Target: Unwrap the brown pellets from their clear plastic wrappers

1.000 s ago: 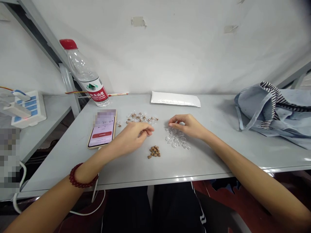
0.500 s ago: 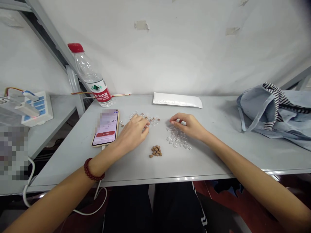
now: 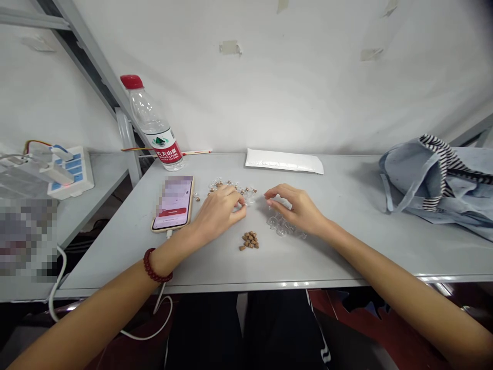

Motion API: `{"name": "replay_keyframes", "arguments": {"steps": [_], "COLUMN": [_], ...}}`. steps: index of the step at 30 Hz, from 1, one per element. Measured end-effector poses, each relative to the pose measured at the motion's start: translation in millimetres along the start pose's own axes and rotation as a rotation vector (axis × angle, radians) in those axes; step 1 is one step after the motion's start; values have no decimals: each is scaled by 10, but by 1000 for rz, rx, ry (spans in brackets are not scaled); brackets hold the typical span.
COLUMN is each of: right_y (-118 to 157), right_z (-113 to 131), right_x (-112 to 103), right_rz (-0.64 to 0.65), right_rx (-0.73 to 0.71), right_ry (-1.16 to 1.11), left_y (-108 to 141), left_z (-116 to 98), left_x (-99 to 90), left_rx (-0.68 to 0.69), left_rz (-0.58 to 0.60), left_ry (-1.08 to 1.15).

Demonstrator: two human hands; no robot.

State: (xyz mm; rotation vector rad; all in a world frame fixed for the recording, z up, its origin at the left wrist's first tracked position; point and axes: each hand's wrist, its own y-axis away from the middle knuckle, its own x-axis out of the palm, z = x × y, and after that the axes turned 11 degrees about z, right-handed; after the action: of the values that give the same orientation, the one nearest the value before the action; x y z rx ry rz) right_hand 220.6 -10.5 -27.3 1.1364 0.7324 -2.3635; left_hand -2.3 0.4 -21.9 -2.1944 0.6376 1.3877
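Head cam here: left hand (image 3: 217, 213) has its fingers (image 3: 239, 208) pinched together at the edge of a loose bunch of clear pieces with brown bits (image 3: 230, 188), can't tell if they're gripping one. Right hand (image 3: 298, 208) is relaxed and open, just over a pile of clear pieces (image 3: 282, 226). Brown pellets (image 3: 249, 240) sit between them on the grey counter (image 3: 339, 257)

Heaped clear plastic pieces (image 3: 278, 226), a separate small pile of brown pellets (image 3: 250, 240), and a loose mixed strip of both (image 3: 231, 187).
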Motion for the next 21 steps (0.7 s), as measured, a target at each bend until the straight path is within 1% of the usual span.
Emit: {"name": "replay_keyframes", "arguments": {"steps": [2, 3, 5, 7, 10, 15, 17, 18, 21], "right_y": [11, 17, 28, 36, 39, 26, 23, 22, 20], "right_z": [58, 81, 107, 112, 104, 133, 147, 146, 104], "right_x": [61, 88, 125, 139, 140, 133, 111, 93, 32], "right_rz": [-5, -18, -65, -104, -105, -68, -100, -138, -252], "right_rx": [-96, -148, -217, -236, -251, -301, -281, -251, -103], "right_ry": [6, 14, 28, 25, 22, 131, 187, 204, 202], "left_y": [11, 16, 23, 27, 32, 62, 83, 93, 119], "left_z": [-66, -96, -143, -174, -199, -214, -208, -202, -176], "left_x": [0, 3, 8, 9, -9, -132, -215, -259, -370], "left_rx": [108, 140, 144, 98, 17, -57, -82, -90, -105], "left_rz": [-68, -87, -78, -36, 38, 248, 320, 345, 429], "left_ry": [112, 170, 268, 343, 401, 412, 426, 431, 406]}}
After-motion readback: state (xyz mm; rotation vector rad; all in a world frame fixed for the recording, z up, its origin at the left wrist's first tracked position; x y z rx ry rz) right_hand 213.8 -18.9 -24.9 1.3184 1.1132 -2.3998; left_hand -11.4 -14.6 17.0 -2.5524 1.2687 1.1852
